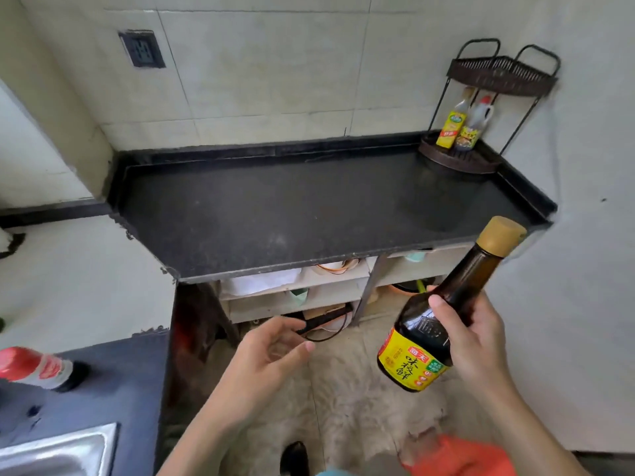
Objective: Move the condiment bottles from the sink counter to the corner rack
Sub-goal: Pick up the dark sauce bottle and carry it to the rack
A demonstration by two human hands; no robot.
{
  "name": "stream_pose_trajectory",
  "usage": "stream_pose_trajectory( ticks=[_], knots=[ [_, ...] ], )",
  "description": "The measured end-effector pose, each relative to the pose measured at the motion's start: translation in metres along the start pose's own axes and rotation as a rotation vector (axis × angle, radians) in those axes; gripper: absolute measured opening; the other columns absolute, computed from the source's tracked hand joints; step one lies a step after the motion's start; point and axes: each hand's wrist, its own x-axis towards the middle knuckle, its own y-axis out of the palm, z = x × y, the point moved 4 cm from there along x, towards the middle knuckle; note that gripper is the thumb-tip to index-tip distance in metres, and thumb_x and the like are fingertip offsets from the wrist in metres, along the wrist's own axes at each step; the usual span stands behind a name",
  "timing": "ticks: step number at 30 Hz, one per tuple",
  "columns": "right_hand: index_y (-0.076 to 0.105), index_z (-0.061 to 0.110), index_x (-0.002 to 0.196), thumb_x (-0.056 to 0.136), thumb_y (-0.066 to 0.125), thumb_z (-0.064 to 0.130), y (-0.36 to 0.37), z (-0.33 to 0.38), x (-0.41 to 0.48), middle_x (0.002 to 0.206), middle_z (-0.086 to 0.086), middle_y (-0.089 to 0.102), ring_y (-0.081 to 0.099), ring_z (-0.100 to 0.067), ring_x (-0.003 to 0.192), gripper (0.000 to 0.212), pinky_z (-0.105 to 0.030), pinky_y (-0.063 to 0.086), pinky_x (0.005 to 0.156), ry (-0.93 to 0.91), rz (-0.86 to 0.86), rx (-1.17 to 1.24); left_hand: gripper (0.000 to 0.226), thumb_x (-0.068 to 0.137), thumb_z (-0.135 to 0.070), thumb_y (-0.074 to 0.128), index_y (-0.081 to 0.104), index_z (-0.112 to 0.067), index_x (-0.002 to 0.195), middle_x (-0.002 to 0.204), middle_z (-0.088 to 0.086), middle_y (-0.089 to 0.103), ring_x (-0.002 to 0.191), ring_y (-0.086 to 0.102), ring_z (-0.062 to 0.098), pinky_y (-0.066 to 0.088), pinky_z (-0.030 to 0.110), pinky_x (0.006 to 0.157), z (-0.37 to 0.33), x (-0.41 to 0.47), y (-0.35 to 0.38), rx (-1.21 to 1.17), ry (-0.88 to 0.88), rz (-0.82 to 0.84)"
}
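Observation:
My right hand (477,341) grips a dark brown bottle (446,307) with a yellow label and a tan cap, held tilted in the air in front of the black counter (275,207). My left hand (271,352) hovers empty beside it, fingers loosely curled. The black wire corner rack (460,159) stands at the counter's far right corner. Two bottles stand on its lower shelf: a yellow-labelled one (452,123) and a dark one with a red cap (476,127). A red-labelled bottle (37,367) stands on the sink counter (113,389) at the lower left.
A steel sink (58,451) shows at the bottom left corner. Open shelves (309,286) with bowls and bags lie under the black counter. A wall socket (141,49) is set in the tiled wall. The rack's top shelf (501,77) holds nothing visible.

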Motion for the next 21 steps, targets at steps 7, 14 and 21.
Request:
stream_pose_trajectory(
  ticks=[7, 14, 21],
  knots=[
    [0.065, 0.010, 0.102, 0.086, 0.070, 0.016, -0.034, -0.019, 0.067, 0.092, -0.006, 0.070, 0.069, -0.009, 0.080, 0.018, -0.014, 0.053, 0.065, 0.051, -0.103, -0.003, 0.025, 0.083, -0.031, 0.075, 0.068, -0.024, 0.106, 0.094, 0.007, 0.075, 0.091, 0.069, 0.025, 0.055, 0.039, 0.086, -0.038, 0.095, 0.041, -0.010, 0.028, 0.148],
    [0.062, 0.016, 0.102, 0.087, 0.067, 0.018, -0.079, -0.051, 0.174, 0.093, -0.007, 0.070, 0.069, -0.015, 0.084, 0.016, -0.036, 0.057, 0.074, 0.098, -0.159, -0.028, 0.017, 0.085, -0.025, 0.072, 0.067, -0.027, 0.101, 0.093, -0.004, 0.074, 0.076, 0.068, 0.010, 0.051, 0.015, 0.066, -0.073, 0.192, 0.104, 0.091, -0.020, 0.210],
    [0.062, 0.024, 0.099, 0.085, 0.072, 0.025, -0.116, -0.070, 0.298, 0.093, -0.004, 0.070, 0.068, -0.020, 0.089, 0.018, -0.044, 0.056, 0.079, 0.129, -0.189, -0.019, 0.018, 0.090, -0.022, 0.069, 0.065, -0.022, 0.107, 0.093, -0.005, 0.072, 0.070, 0.064, 0.018, 0.050, 0.017, 0.062, -0.137, 0.293, 0.161, 0.113, 0.031, 0.227]
  ],
)
